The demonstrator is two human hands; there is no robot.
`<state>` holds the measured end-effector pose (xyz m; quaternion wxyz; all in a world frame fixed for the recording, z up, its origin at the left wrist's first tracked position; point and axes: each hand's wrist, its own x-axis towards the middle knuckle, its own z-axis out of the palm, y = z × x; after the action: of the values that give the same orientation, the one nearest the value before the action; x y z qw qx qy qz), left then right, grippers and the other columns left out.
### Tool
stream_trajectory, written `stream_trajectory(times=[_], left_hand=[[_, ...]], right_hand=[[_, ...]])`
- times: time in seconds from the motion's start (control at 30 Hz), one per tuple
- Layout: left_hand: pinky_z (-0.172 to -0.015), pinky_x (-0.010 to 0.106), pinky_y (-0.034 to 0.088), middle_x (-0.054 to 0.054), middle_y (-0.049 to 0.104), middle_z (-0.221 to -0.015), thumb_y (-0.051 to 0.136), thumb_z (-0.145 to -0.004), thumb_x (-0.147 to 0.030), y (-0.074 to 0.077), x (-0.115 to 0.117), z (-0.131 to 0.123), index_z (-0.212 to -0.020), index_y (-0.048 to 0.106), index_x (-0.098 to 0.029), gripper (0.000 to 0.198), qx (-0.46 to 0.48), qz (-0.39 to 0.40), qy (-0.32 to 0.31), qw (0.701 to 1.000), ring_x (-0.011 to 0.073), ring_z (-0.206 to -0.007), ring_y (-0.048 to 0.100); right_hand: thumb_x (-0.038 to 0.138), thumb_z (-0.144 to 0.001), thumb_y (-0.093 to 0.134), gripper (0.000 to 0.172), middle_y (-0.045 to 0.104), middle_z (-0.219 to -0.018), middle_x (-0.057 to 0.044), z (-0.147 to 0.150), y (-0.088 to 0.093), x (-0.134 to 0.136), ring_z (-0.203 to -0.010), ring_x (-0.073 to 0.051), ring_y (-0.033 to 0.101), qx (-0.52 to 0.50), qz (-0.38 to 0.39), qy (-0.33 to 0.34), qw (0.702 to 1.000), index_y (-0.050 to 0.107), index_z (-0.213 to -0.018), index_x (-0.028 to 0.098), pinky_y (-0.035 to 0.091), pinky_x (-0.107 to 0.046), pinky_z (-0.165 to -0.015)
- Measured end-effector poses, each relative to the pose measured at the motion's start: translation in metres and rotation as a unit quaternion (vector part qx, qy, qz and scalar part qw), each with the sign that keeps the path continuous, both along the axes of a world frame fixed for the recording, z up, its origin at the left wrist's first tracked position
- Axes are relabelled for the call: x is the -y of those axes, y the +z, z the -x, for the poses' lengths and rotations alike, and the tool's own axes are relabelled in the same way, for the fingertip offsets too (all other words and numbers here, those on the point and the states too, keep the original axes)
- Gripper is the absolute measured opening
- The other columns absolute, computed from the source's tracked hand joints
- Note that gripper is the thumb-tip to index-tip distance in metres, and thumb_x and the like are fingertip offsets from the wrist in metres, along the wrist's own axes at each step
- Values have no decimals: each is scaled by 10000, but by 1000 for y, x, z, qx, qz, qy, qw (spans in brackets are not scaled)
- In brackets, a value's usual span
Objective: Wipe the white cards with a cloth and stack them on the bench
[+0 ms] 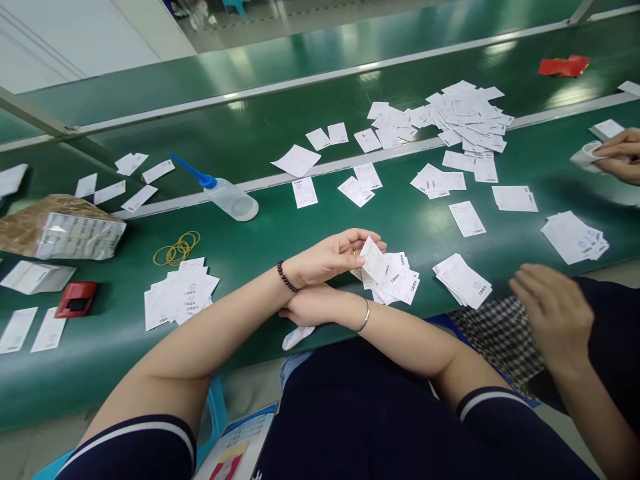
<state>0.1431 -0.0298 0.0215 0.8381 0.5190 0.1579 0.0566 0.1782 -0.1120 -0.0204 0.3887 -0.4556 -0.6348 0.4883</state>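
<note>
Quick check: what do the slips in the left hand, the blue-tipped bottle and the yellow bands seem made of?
The slips look like thin matte white paper, printed and slightly curling. The squeeze bottle seems cloudy translucent plastic, with a glossier blue nozzle. The yellow bands look like rubber, thin loops, though detail is limited.

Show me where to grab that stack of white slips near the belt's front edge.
Take the stack of white paper slips by its near corner, from the person's side, thumb on top, fingers sliding under. It lies flat and thin on the green conveyor belt, so straight down offers little to pinch; its slightly fanned edges likely give a lip.
</note>
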Motion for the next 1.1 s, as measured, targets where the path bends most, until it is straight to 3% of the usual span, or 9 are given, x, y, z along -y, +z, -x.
stream_trajectory(times=[0.1,0.23,0.3,0.43,0.5,0.6,0.7,0.8,1.1], left_hand=[[-1008,427,489,158,555,-1371,769,-755,-262,-7,-8,-6,-1249,559,-188,542,-50,-42,-15,998,277,-1248,559],[-1092,447,426,170,440,-1485,681,-802,-239,-7,-12,-7,-1416,391,-194,680,-121,-180,-47,975,268,-1365,453],[-1116,450,400,150,399,-1520,638,-820,-250,-1,-11,-7,-1438,374,-188,675,-158,-306,-68,936,265,-1389,420],[-1131,480,357,124,471,-1468,623,-815,-277,3,-30,-5,-1302,553,-175,502,-205,-557,-35,804,309,-1371,423],[-1115,503,355,143,545,-1378,656,-781,-267,-3,-55,1,-1202,617,-172,433,-226,-612,23,757,335,-1326,458],[-1088,546,346,182,570,-1311,729,-705,-278,-15,-105,16,-1197,603,-139,527,-294,-619,107,720,382,-1269,478],[-1108,555,301,209,503,-1379,811,-592,-311,-20,-147,32,-1264,541,-111,751,-327,-596,152,718,414,-1319,414],[-1120,538,293,205,488,-1406,858,-505,-317,-20,-171,39,-1295,515,-122,883,-321,-583,141,733,413,-1335,405],[-1059,500,373,179,521,-1382,833,-570,-295,-21,-180,39,-1406,423,-151,943,-301,-580,123,747,394,-1299,443]], right_hand=[[392,-999,261,449,643,-783,69,4,-2,-4,-911,-157,652,40,-11,43,998,672,-942,220,442,-216,-518],[409,-962,530,318,652,-1026,-19,8,-6,-11,-931,-199,646,75,-36,90,992,633,-1081,133,561,-323,-746],[397,-928,604,350,623,-1141,-60,9,-8,-14,-968,-209,636,98,-54,117,987,594,-1166,140,562,-387,-823],[312,-942,577,239,624,-1098,-92,10,-12,-18,-935,-205,622,155,-98,158,970,631,-1081,126,536,-385,-815],[255,-946,534,187,617,-1061,-108,10,-13,-19,-870,-205,619,230,-141,172,948,665,-982,127,516,-357,-748],[253,-954,482,216,602,-1060,-86,11,-12,-18,-790,-184,619,326,-189,181,909,680,-962,166,472,-304,-632],[266,-950,493,205,598,-1048,-67,12,-11,-19,-777,-163,619,340,-191,185,902,680,-965,184,445,-273,-596],[255,-946,500,188,596,-1053,-58,12,-10,-19,-786,-159,619,339,-186,184,903,676,-965,192,447,-268,-597],[282,-956,481,220,598,-1046,-57,10,-5,-20,-763,-159,614,347,-171,197,901,684,-983,203,440,-262,-579]])
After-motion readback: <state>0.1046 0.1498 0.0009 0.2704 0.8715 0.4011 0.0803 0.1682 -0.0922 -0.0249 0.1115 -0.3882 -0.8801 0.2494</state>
